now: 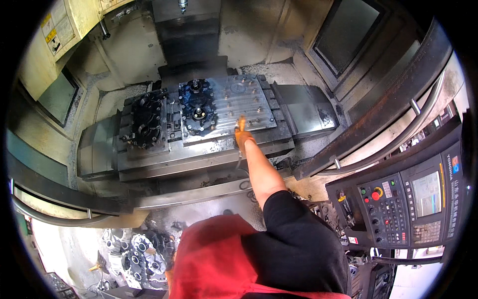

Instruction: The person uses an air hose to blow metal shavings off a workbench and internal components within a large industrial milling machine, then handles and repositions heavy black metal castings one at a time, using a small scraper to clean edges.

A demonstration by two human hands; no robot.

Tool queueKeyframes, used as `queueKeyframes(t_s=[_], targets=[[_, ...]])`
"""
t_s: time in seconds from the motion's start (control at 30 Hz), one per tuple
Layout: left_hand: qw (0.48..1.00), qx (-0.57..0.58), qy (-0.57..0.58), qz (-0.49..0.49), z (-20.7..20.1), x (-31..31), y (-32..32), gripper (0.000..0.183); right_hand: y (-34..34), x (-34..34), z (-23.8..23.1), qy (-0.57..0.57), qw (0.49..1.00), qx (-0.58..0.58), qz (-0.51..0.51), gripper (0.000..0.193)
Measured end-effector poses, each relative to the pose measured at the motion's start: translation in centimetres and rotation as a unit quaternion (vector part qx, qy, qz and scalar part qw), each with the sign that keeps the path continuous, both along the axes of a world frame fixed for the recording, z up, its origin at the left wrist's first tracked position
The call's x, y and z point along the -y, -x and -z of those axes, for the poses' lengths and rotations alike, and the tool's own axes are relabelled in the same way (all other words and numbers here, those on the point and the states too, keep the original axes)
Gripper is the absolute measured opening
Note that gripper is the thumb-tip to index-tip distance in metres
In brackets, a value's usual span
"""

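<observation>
My right arm reaches out over the front of a silver fixture plate [231, 107] inside a machine. At the end of it my right hand [242, 135], in an orange-brown glove, is closed on what looks like an air gun, mostly hidden by the fingers. A thin hose [240, 160] hangs down from it. Left of the hand, a dark wet metal housing [191, 110] sits on the plate, with two clamps rising from it. Small pins and bolts stand on the plate's bare right half. Only a sliver of my left arm [169, 280] shows beside the red apron; its hand is hidden.
Another dark part [145, 119] is fixed on the table to the left. A spindle nozzle [182, 5] hangs at the top. Curved door edges [378, 119] flank the opening. The control panel [398, 209] stands right; several castings [139, 259] lie lower left.
</observation>
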State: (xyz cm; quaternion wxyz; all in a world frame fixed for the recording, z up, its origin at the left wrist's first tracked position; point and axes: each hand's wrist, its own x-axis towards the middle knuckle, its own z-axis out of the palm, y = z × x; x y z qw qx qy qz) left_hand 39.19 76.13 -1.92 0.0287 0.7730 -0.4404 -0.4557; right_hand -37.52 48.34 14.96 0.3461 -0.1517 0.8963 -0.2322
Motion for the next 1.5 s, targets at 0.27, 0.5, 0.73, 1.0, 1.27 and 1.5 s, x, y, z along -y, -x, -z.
queueKeyframes(t_s=[0.27, 0.5, 0.73, 1.0, 1.27, 1.5], targets=[[0.998, -0.026, 0.018, 0.048, 2.7, 4.6, 2.4, 0.028, -3.5, -3.4, 0.5, 0.026, 0.995, 0.069, 0.066, 0.053], [0.829, 0.168, 0.220, 0.485, 6.1, 11.3, -0.9, 0.029, -5.5, 0.1, 2.4, 0.002, 1.000, 0.006, 0.009, 0.049], [0.971, -0.201, 0.026, -0.127, -3.1, 11.9, 0.5, 0.026, -0.9, 0.2, 6.0, -0.174, 0.891, -0.204, -0.367, 0.047], [0.996, -0.042, -0.039, -0.072, 2.3, 8.6, -6.4, 0.025, -1.6, 1.3, -0.8, -0.153, 0.947, -0.139, -0.246, 0.052], [0.997, -0.026, -0.043, -0.051, 1.6, 9.1, -4.7, 0.024, -1.5, 2.9, -0.4, -0.150, 0.948, -0.107, -0.261, 0.056], [0.998, -0.028, -0.043, -0.036, 1.2, 10.2, -3.2, 0.024, 0.4, 3.9, 0.7, -0.188, 0.910, -0.175, -0.325, 0.052]])
